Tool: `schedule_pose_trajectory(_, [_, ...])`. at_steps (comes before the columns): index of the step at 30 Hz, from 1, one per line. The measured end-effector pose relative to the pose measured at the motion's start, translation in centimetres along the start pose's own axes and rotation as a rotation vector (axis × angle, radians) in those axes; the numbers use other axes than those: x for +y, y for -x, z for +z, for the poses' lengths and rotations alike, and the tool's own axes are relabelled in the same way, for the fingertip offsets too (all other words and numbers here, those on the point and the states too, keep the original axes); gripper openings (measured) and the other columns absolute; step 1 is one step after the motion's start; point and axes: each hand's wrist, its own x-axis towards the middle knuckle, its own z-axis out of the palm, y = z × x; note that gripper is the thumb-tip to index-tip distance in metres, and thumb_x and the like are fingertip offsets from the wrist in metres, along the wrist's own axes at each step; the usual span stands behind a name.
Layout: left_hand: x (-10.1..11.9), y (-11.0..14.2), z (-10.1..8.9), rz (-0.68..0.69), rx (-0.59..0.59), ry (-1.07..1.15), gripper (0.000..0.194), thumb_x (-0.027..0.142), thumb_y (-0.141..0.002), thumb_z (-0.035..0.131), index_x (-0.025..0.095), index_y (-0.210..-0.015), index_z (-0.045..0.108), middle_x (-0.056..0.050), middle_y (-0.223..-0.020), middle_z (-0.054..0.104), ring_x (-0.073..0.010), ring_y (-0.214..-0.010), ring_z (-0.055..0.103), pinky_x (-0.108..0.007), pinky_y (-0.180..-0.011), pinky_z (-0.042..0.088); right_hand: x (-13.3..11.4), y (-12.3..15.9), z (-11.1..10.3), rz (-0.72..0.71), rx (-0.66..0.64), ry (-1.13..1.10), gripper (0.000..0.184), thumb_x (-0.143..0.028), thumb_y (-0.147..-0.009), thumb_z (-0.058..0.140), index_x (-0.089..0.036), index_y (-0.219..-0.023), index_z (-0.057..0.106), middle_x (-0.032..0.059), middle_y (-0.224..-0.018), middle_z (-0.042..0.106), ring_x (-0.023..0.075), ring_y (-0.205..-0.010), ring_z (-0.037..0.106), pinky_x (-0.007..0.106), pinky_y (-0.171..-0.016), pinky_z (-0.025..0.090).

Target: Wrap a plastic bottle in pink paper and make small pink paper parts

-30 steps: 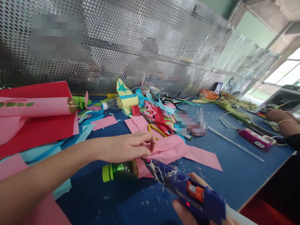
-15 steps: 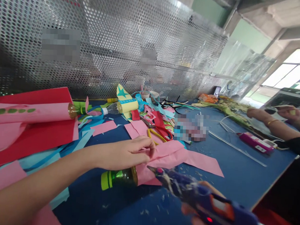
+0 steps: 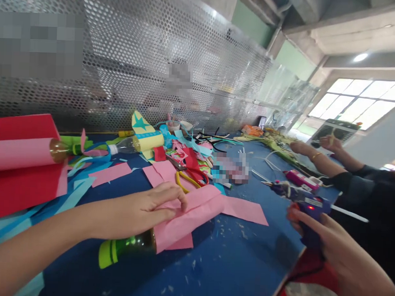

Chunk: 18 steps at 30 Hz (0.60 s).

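Observation:
A green plastic bottle with a lime-green cap lies on its side on the blue table. Pink paper is wrapped around its body. My left hand rests on the wrapped bottle, fingers curled and pressed along the paper's seam. At the right, my right hand grips a blue hot glue gun by its handle. Its red light is lit, a white glue stick juts from its back, and the nozzle points left, apart from the bottle. Yellow-and-red-handled scissors lie just behind the wrapped bottle.
Another paper-covered bottle with red sheets lies at the left. A yellow-wrapped bottle and paper scraps sit behind. A magenta power strip lies near a co-worker's arm at the right. A perforated metal screen stands at the back.
My right hand has drawn the glue gun away from the paper, to the right and up. My left hand stays on the wrapped bottle. The view has shifted right.

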Motion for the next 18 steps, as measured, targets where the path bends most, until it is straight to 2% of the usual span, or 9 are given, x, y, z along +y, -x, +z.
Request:
schedule_pose_trajectory(1, [0.0,-0.1,0.0,-0.005,0.002,-0.006,0.020,0.035,-0.098,0.036,0.030,-0.109,0.052,0.001,-0.123,0.050,-0.0199,-0.116,0.047,-0.031,-0.102,0.033,0.6,-0.5,0.0,0.167,-0.023,-0.136,0.036,-0.036,-0.087,0.055,-0.015,-0.060,0.066,0.0034,-0.051,0.064,0.0137,-0.044,0.063,0.018,-0.042,0.043])
schedule_pose_trajectory(3, [-0.2,-0.2,-0.2,-0.011,0.012,-0.020,0.022,0.038,-0.098,0.035,0.031,-0.109,0.054,0.001,-0.128,0.050,-0.0222,-0.122,0.045,-0.033,-0.104,0.032,1.6,-1.4,-0.3,0.401,-0.142,-0.281,0.037,-0.036,-0.085,0.055,-0.012,-0.057,0.065,0.0007,-0.048,0.061,0.0102,-0.042,0.058,0.017,-0.041,0.038])
schedule_pose_trajectory(5, [-0.5,-0.3,-0.2,-0.006,0.035,-0.028,0.025,0.040,-0.096,0.036,0.031,-0.109,0.055,0.001,-0.129,0.051,-0.0243,-0.124,0.044,-0.033,-0.105,0.032,2.4,-2.5,-1.0,0.495,-0.253,-0.289,0.041,-0.038,-0.084,0.054,-0.012,-0.054,0.063,-0.0006,-0.047,0.059,0.0089,-0.040,0.057,0.017,-0.041,0.038])
schedule_pose_trajectory(8, [-1.4,-0.4,0.1,0.012,0.050,-0.047,0.028,0.042,-0.094,0.039,0.032,-0.112,0.057,0.001,-0.126,0.056,-0.0250,-0.122,0.048,-0.030,-0.098,0.041,3.2,-4.2,-1.6,0.531,-0.308,-0.222,0.032,-0.039,-0.073,0.071,-0.013,-0.058,0.062,-0.0004,-0.049,0.061,0.0107,-0.040,0.059,0.018,-0.041,0.044])
schedule_pose_trajectory(10, [-2.0,-0.6,0.5,0.026,0.116,-0.072,0.030,0.042,-0.093,0.040,0.032,-0.115,0.057,0.005,-0.125,0.057,-0.0244,-0.122,0.049,-0.028,-0.098,0.043,3.3,-5.4,-1.6,0.553,-0.355,-0.156,0.031,-0.035,-0.059,0.084,-0.014,-0.062,0.061,0.0005,-0.052,0.064,0.0113,-0.042,0.060,0.019,-0.042,0.048])
schedule_pose_trajectory(11, [-2.2,-0.7,0.7,0.021,0.179,-0.072,0.030,0.041,-0.093,0.038,0.032,-0.113,0.058,0.007,-0.123,0.058,-0.0240,-0.123,0.048,-0.028,-0.100,0.040,3.3,-5.9,-1.5,0.560,-0.379,-0.117,0.033,-0.035,-0.058,0.086,-0.014,-0.063,0.061,0.0010,-0.054,0.065,0.0116,-0.043,0.060,0.019,-0.043,0.050])
schedule_pose_trajectory(14, [-2.1,-0.9,1.2,0.071,0.243,-0.095,0.029,0.035,-0.094,0.034,0.027,-0.103,0.061,0.008,-0.108,0.062,-0.0202,-0.111,0.055,-0.025,-0.098,0.041,3.0,-7.4,-0.8,0.562,-0.451,0.025,0.030,-0.037,-0.072,0.079,-0.015,-0.068,0.060,-0.0006,-0.057,0.065,0.0110,-0.047,0.061,0.021,-0.047,0.052])
schedule_pose_trajectory(16, [-1.8,-0.9,1.2,0.107,0.223,-0.112,0.027,0.034,-0.094,0.036,0.026,-0.101,0.061,0.007,-0.105,0.063,-0.0190,-0.107,0.057,-0.023,-0.093,0.044,2.6,-8.2,-0.5,0.534,-0.513,0.137,0.026,-0.035,-0.083,0.070,-0.014,-0.073,0.061,-0.0029,-0.061,0.064,0.0095,-0.050,0.061,0.023,-0.052,0.052])
schedule_pose_trajectory(18, [-1.3,-0.9,0.9,0.105,0.175,-0.130,0.024,0.033,-0.093,0.039,0.028,-0.105,0.060,0.005,-0.111,0.062,-0.0198,-0.110,0.056,-0.023,-0.094,0.045,2.2,-8.9,-0.4,0.481,-0.549,0.265,0.029,-0.037,-0.087,0.065,-0.014,-0.070,0.063,-0.0043,-0.058,0.062,0.0094,-0.050,0.058,0.023,-0.052,0.049])
